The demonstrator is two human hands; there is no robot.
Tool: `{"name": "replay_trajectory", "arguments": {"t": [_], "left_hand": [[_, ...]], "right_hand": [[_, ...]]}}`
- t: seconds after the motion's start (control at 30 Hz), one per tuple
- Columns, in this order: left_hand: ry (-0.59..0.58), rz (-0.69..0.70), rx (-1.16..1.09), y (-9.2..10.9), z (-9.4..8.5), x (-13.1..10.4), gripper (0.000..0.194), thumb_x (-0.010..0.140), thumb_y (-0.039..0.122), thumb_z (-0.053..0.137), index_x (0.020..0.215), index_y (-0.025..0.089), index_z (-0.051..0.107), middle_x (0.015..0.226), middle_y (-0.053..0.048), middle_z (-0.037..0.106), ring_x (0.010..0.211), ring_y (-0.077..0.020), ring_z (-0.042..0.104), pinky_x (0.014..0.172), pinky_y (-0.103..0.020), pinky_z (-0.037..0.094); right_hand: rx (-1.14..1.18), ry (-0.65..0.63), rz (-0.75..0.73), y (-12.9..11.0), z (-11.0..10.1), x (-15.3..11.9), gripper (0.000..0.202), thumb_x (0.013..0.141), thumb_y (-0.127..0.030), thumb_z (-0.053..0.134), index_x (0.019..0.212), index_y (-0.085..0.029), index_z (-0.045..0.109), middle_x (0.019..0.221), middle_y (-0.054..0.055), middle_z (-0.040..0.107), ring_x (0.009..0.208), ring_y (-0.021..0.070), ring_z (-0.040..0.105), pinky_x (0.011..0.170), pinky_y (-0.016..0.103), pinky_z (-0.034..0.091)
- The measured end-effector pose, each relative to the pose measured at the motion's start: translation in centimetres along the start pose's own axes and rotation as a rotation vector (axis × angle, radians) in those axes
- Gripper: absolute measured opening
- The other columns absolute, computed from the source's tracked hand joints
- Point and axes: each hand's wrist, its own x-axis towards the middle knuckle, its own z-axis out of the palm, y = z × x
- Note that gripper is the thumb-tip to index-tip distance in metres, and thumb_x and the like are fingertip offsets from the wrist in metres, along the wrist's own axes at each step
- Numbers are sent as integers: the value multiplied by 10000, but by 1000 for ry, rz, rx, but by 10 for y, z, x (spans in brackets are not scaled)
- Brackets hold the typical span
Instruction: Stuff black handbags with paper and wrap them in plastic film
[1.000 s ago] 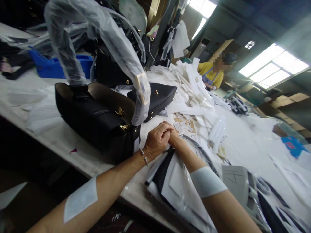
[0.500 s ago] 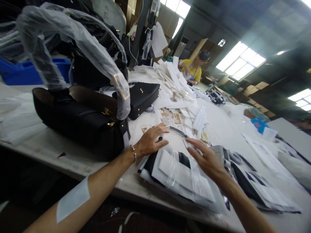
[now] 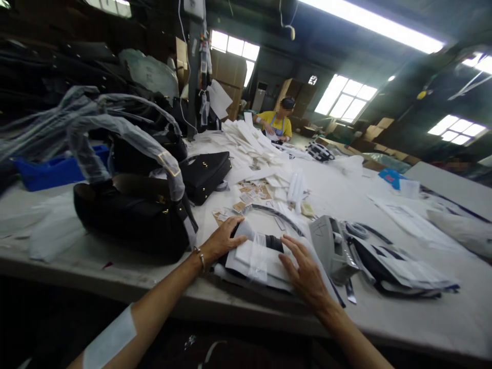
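Observation:
A flat black bundle with white padding sheets [image 3: 242,256] and clear tape across it lies near the table's front edge. On its left side rests my left hand [image 3: 225,240], fingers stretched and thumb spread. My right hand [image 3: 305,269] lies over its right part, the fingers apart and extended. Neither hand is closed around anything. Behind the bundle arches a dark handle in clear wrap [image 3: 282,211]. A grey tape dispenser [image 3: 326,243] stands just right of my right hand.
To the left sits a black handbag [image 3: 126,215] with a plastic-wrapped handle. Behind it are a smaller black bag [image 3: 207,174] and a blue bin [image 3: 57,171]. White strips [image 3: 253,148] heap at the back. Another bundle [image 3: 407,266] lies right. A person in yellow [image 3: 274,123] works beyond.
The view has tilted up and shifted. My hands, raised over the bundle's far edge before, have come down onto it. The bundle lies nearer the handbag and the dispenser shows fully.

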Motion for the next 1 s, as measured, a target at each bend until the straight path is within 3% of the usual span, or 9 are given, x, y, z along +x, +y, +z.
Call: {"name": "replay_trajectory", "arguments": {"t": [0.07,0.13,0.23,0.33,0.4,0.53,0.7,0.83,1.0], "left_hand": [[53,-117,-58,0,-1,-9,634,816,445,666,1360,167,496,1406,-159,523,1322,-313,473,1134,-462,334],[78,-282,-190,-1,-2,-17,764,763,561,706,1366,152,479,1407,-188,514,1310,-338,487,1113,-457,360],[57,-437,-333,1,-1,-24,966,645,680,755,1374,122,455,1404,-238,502,1282,-366,514,1077,-448,401],[27,-486,-368,7,1,-25,1111,597,716,766,1427,90,372,1415,-282,473,1266,-373,529,1045,-430,435],[18,-525,-419,14,2,-26,1157,588,677,799,1461,94,311,1450,-281,435,1277,-360,524,1047,-404,437],[15,-609,-594,28,7,-41,1021,605,522,857,1422,132,384,1459,-226,457,1287,-323,525,1057,-364,436],[-150,-599,-805,45,27,-73,653,682,377,820,1227,115,574,1175,-169,682,1083,-314,659,928,-404,525],[-40,-527,-813,59,48,-97,629,677,288,817,1243,152,580,1187,-125,687,1119,-302,641,940,-383,523],[95,-462,-671,67,64,-123,617,745,331,767,1296,194,526,1275,-97,643,1158,-296,615,970,-388,507]], "right_hand": [[103,123,29,-14,-15,-16,261,924,-391,556,1080,-240,702,1130,87,696,1092,258,627,968,410,488],[237,150,167,-26,-26,-40,230,900,-424,593,875,-233,719,918,60,710,920,232,654,854,344,512],[553,-3,587,-34,-23,-81,418,820,-599,645,702,-198,658,691,38,651,701,194,628,660,293,510],[944,-182,1070,-34,-7,-107,654,583,-766,739,808,-157,659,750,77,687,695,225,666,566,297,517],[1173,-182,1256,-33,1,-111,772,524,-743,792,982,-141,637,947,137,716,850,274,703,658,338,560],[1526,-89,1308,-39,0,-101,770,603,-617,839,1150,-157,553,1136,177,683,1069,316,673,907,433,534],[1747,-17,1289,-51,-9,-85,703,713,-540,801,1258,-215,499,1122,129,703,1035,300,685,886,458,541],[1781,82,1303,-57,-14,-77,665,755,-525,771,1290,-238,502,1122,84,711,998,276,687,874,492,543],[1700,144,1354,-59,-6,-73,597,791,-481,750,1289,-248,519,1092,54,728,969,254,697,867,497,555]]}}
